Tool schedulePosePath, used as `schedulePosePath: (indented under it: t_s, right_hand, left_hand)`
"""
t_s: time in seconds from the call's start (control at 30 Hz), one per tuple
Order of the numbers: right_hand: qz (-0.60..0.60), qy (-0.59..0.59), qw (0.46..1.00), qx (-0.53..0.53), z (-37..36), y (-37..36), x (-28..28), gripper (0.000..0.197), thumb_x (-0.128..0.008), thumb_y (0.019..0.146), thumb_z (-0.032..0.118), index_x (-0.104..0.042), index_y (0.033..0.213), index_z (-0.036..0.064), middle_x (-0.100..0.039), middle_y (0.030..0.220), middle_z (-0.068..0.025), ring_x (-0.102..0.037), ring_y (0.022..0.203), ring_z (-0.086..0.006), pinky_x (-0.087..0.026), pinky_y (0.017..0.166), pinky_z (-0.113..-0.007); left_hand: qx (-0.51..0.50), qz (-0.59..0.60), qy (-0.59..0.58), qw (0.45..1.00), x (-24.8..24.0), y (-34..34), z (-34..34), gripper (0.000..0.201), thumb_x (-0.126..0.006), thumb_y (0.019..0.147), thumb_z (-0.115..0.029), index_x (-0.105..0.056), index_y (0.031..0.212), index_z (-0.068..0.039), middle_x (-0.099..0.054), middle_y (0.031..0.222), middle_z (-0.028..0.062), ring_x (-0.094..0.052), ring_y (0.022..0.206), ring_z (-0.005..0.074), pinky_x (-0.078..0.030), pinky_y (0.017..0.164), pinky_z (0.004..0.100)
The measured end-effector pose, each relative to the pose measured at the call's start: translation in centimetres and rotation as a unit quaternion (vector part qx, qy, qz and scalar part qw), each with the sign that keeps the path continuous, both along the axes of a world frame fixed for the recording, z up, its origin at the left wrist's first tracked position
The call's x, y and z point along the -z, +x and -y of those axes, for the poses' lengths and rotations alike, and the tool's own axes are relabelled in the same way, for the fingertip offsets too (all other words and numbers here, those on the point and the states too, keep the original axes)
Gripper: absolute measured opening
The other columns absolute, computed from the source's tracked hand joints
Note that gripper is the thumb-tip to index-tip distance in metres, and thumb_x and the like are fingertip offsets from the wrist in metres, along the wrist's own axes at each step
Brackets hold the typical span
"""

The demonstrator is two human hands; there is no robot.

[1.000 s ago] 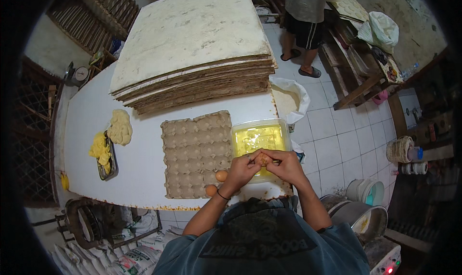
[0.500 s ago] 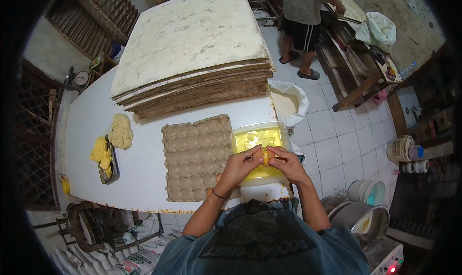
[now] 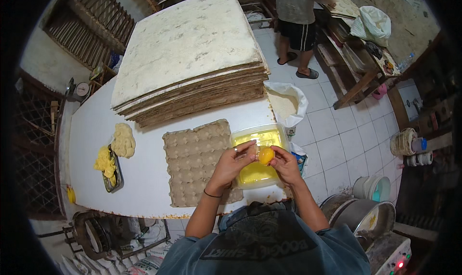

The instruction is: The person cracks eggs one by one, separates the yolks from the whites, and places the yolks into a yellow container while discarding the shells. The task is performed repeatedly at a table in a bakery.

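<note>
Over a clear rectangular plastic tub of yellow liquid, both hands hold the halves of a cracked egg. My left hand grips one eggshell half, mostly covered by its fingers. In my right hand is the other half, with a bright orange-yellow yolk showing at its mouth. Some clear egg white appears to glisten between the halves. Left of the tub, a grey cardboard egg tray lies on the white table; its visible cups hold nothing, and my left forearm crosses near its corner.
A tall stack of floury boards fills the table's far side. Pale dough lies left, beside a dark tin with a yellow mass. A sack stands beyond the tub, a metal machine bowl lower right. Another person stands far off.
The shell halves have come apart, and the yolk now shows whole at the right-hand half. My left hand has shifted slightly left. The view has moved a little.
</note>
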State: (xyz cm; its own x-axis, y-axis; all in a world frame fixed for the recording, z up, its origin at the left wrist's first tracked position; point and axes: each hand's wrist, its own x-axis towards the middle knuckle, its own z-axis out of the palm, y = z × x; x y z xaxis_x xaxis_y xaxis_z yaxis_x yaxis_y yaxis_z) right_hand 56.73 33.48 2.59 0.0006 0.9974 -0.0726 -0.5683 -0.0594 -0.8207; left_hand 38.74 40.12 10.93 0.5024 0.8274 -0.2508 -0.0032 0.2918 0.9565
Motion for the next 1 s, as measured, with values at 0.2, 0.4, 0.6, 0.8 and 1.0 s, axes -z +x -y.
schedulePosePath:
  t_s: [0.2,0.4,0.6,0.8,1.0]
  right_hand:
    - [-0.04,0.004,0.999,-0.008,0.1,-0.2,-0.6,0.048,-0.064,0.08,0.009,-0.043,0.122,-0.0043,-0.053,0.114,-0.0132,-0.053,0.104,-0.0182,-0.044,0.09,-0.028]
    - [-0.012,0.022,1.0,-0.004,0.1,0.5,-1.0,0.047,-0.064,0.08,0.008,-0.044,0.121,-0.0043,-0.053,0.114,-0.0136,-0.053,0.104,-0.019,-0.044,0.091,-0.03]
    - [0.014,0.052,0.998,0.016,0.0,1.4,-1.9,0.046,-0.064,0.08,0.008,-0.045,0.12,-0.0038,-0.054,0.113,-0.0134,-0.053,0.103,-0.0193,-0.044,0.091,-0.03]
    - [0.024,0.057,0.998,0.03,0.1,2.1,-4.1,0.048,-0.066,0.08,0.012,-0.045,0.12,-0.0034,-0.055,0.111,-0.0126,-0.054,0.102,-0.0186,-0.044,0.09,-0.03]
    - [0.054,0.08,0.995,0.036,0.2,2.5,-5.7,0.048,-0.065,0.081,0.012,-0.044,0.121,-0.0034,-0.054,0.112,-0.0125,-0.053,0.104,-0.0182,-0.043,0.091,-0.03]
  left_hand:
    - [-0.091,0.146,-0.131,0.976,1.7,-1.0,0.1,0.037,-0.058,0.085,-0.007,-0.049,0.12,0.0,-0.057,0.101,0.0061,-0.056,0.089,0.0113,-0.047,0.08,0.0238]
    - [-0.015,-0.204,0.224,0.953,3.1,-1.5,1.3,0.041,-0.064,0.077,-0.009,-0.052,0.115,-0.002,-0.057,0.108,0.0127,-0.057,0.095,0.0239,-0.045,0.085,0.0318]
    - [0.059,-0.35,0.4,0.845,4.2,-0.9,2.5,0.043,-0.064,0.072,-0.007,-0.054,0.113,-0.005,-0.055,0.108,0.0132,-0.051,0.098,0.0316,-0.041,0.086,0.0361]
    - [0.066,-0.356,0.431,0.827,4.5,-0.7,2.7,0.043,-0.062,0.07,-0.003,-0.054,0.113,-0.005,-0.055,0.106,0.013,-0.05,0.097,0.0311,-0.042,0.085,0.0373]
    - [-0.008,-0.254,0.358,0.898,1.7,-0.6,2.8,0.035,-0.064,0.075,-0.006,-0.056,0.109,-0.003,-0.055,0.109,0.014,-0.053,0.101,0.0303,-0.045,0.084,0.0337]
